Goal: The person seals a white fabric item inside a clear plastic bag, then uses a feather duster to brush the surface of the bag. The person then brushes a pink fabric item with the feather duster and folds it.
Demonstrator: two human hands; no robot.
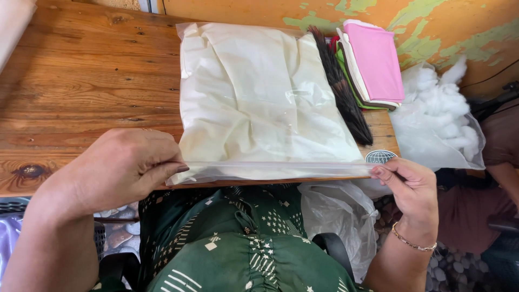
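Observation:
A clear plastic bag (259,97) holding folded cream cloth lies flat on the wooden table (81,81). Its open flap runs along the table's near edge. My left hand (116,167) pinches the flap's left end between thumb and fingers. My right hand (413,189), with a thin bracelet at the wrist, pinches the flap's right end beside a round green sticker (380,157). The flap is stretched straight between both hands.
A dark bristle broom (343,89) lies along the bag's right side. A stack of folded cloths (373,62), pink on top, sits at the table's far right. White stuffing in a clear bag (440,116) is beyond the table edge. A crumpled plastic bag (338,216) rests on my lap.

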